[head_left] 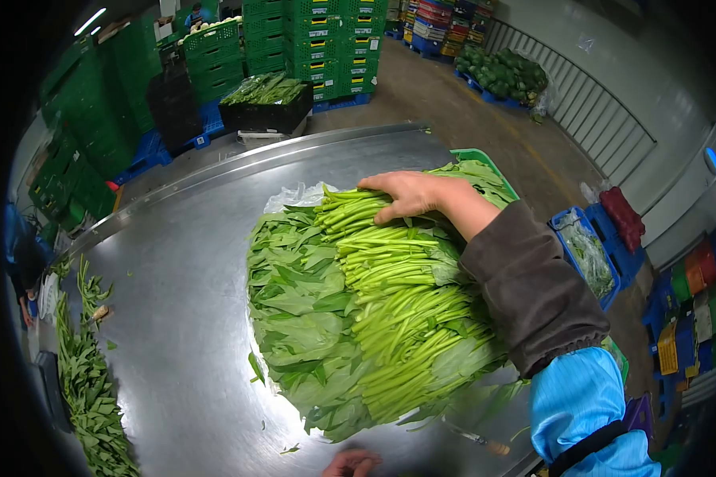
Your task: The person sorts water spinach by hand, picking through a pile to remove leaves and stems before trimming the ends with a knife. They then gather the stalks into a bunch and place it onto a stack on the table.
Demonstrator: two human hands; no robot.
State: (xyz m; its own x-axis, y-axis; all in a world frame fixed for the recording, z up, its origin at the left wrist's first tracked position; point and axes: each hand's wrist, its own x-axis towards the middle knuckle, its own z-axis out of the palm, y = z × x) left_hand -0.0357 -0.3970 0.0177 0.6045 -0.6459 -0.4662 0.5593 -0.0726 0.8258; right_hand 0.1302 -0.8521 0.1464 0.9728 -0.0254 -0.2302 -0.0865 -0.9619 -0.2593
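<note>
A broad pile of leafy green stems, which look like water spinach (390, 294), covers the right part of the steel table. The leaves lie to the left and the cut stem ends face the middle. At the pile's far end my right hand (412, 195) closes over a bundle of stems, its thumb on the near side and fingers on the far side. Low at the bottom edge, my left hand (352, 463) shows only in part, fingers loosely curled and apart, with nothing visible in them. Near it lies a wooden-handled knife (495, 447), its blade partly under greens.
Steel table (183, 262) with a raised far rim. More greens (87, 389) lie along its left side, near another person's hand (26, 310). A green crate (497, 168) stands beyond the pile. Stacked green crates (318, 48), a black crate (266, 111) and a blue crate (585, 250) surround the table.
</note>
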